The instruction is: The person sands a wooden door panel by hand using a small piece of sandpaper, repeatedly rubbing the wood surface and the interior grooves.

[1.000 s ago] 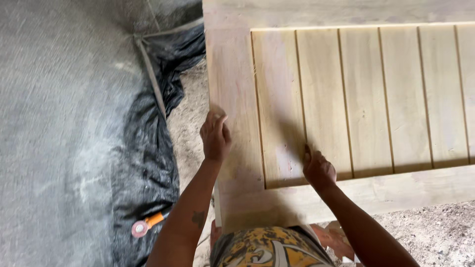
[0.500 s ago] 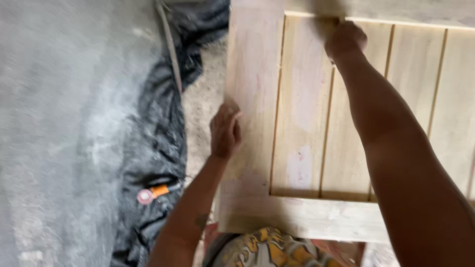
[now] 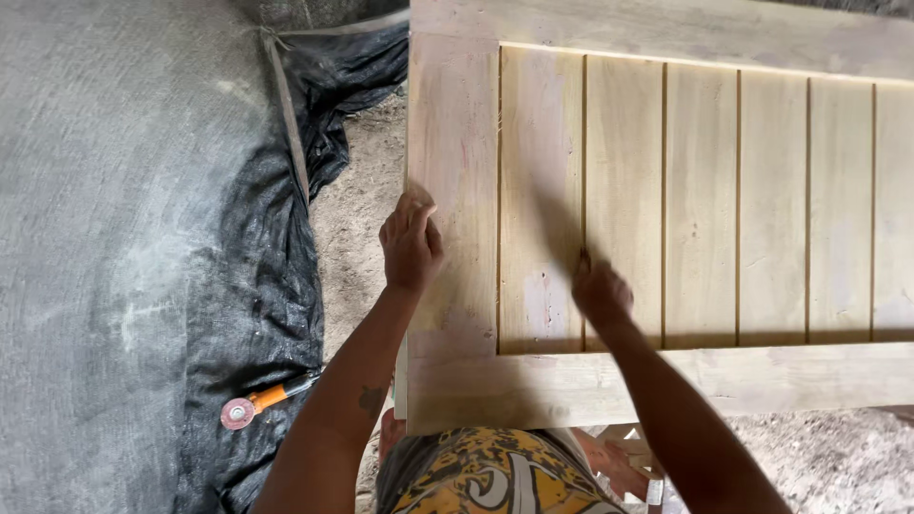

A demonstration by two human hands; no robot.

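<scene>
A pale wooden door panel (image 3: pixel 705 190) with several vertical grooves lies flat in front of me. My left hand (image 3: pixel 411 243) grips its left edge, fingers curled over the frame. On a groove near the panel's lower left, my right hand (image 3: pixel 600 290) presses down with its fingers bunched and blurred by motion. Whether anything is under those fingers is hidden.
A black plastic sheet (image 3: pixel 276 286) and a dusty grey cover (image 3: pixel 114 238) lie to the left on the dirt floor (image 3: pixel 357 219). An orange-handled tool with a round pink disc (image 3: pixel 252 405) rests on the sheet. Red supports (image 3: pixel 619 457) show under the panel's near edge.
My right hand ran up the groove to the top of the panel, then came back down near the bottom rail. My left hand stayed on the left edge.
</scene>
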